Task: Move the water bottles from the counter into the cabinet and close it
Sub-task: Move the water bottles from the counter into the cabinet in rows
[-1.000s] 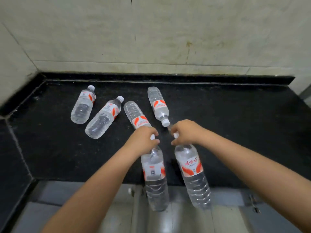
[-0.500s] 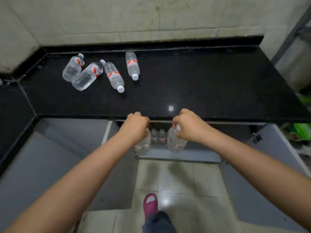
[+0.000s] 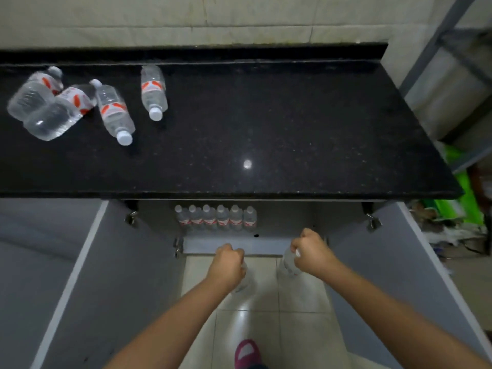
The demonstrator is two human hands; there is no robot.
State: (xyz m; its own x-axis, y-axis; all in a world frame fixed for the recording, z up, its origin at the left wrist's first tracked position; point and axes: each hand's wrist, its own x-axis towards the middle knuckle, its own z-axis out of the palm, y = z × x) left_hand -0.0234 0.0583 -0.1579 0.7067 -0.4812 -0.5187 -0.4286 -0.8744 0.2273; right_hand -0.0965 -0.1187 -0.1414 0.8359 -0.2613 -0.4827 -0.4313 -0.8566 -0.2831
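Observation:
My left hand (image 3: 228,265) grips a clear water bottle (image 3: 243,282) by its top; the bottle hangs below the fist, mostly hidden. In my right hand (image 3: 310,251) hangs a second water bottle (image 3: 286,265), held at its white cap. Both hands are low, in front of the open cabinet (image 3: 234,246) under the black counter (image 3: 266,134). A row of several upright bottles (image 3: 215,218) stands inside the cabinet at the back. Several more bottles (image 3: 114,110) with red-and-white labels lie on their sides at the counter's far left.
Two grey cabinet doors stand swung open, the left door (image 3: 87,283) and the right door (image 3: 415,275), flanking pale floor tiles. A pink slipper (image 3: 247,352) shows at the bottom. Green bags and clutter (image 3: 452,206) lie right of the counter, below a metal shelf frame.
Both hands have carried their bottles off the counter and down below its edge, to the front of the open cabinet. The view has pulled back and tilted downward.

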